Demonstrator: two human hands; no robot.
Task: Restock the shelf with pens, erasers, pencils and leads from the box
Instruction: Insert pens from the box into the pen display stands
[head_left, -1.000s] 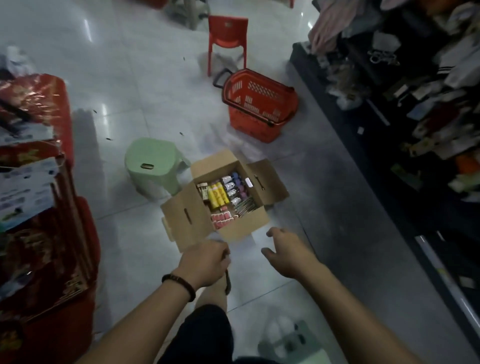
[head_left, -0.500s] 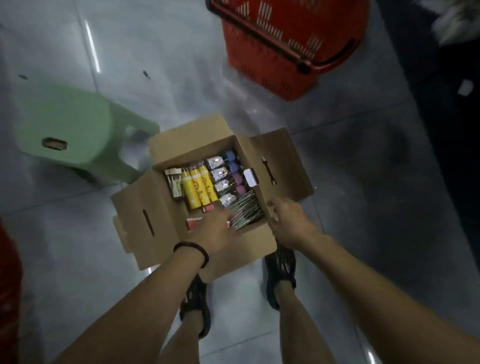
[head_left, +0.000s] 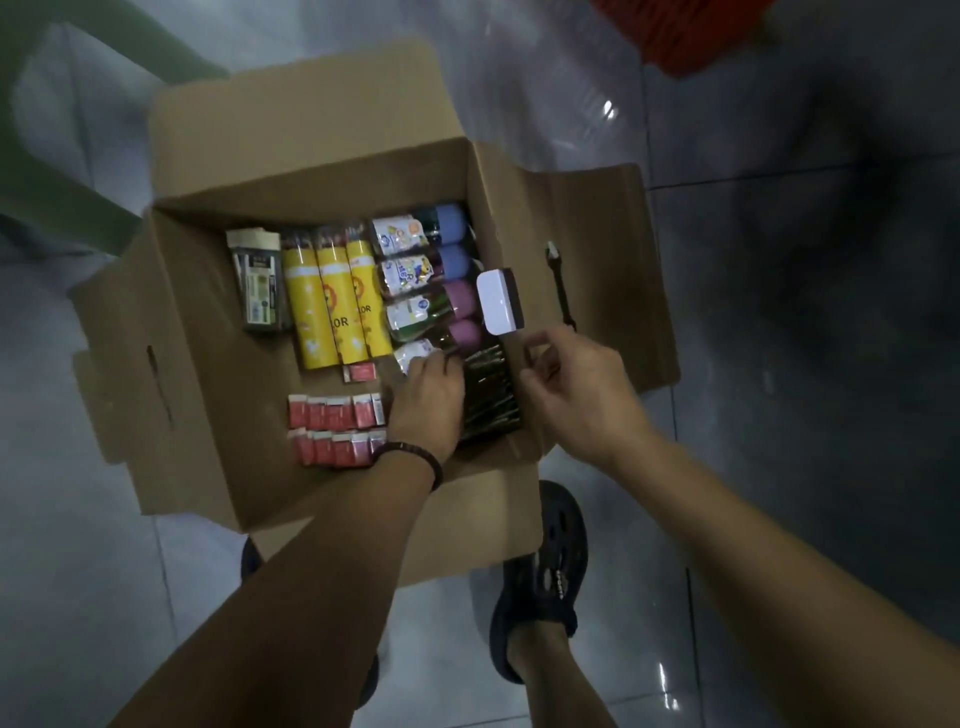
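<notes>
Reaching into the box w/ the L hand: back of hand up, fingers bent down at the spot where a capped pack meets the dark bundle. The fingertips are hidden, so can't tell if they grip anything. A bracelet sits on that wrist.

R hand is over the box's right wall, fingers curled, thumb and index close together just below a white block that stands against the wall. Can't tell if it pinches the rim or only touches it.

The box stands on the floor, all flaps folded out.
- Left side: a dark pack.
- Beside it: 3 yellow tubes lying side by side.
- Right of the tubes: capped packs w/ blue and purple caps.
- Near right corner: the dark bundle, thin sticks, too dim to tell pens from pencils.
- Near edge: red erasers in 2 rows, plus 1 more just under the tubes.

A green stool is at top left and a red basket at top right. A black sandal is just behind the near flap.
</notes>
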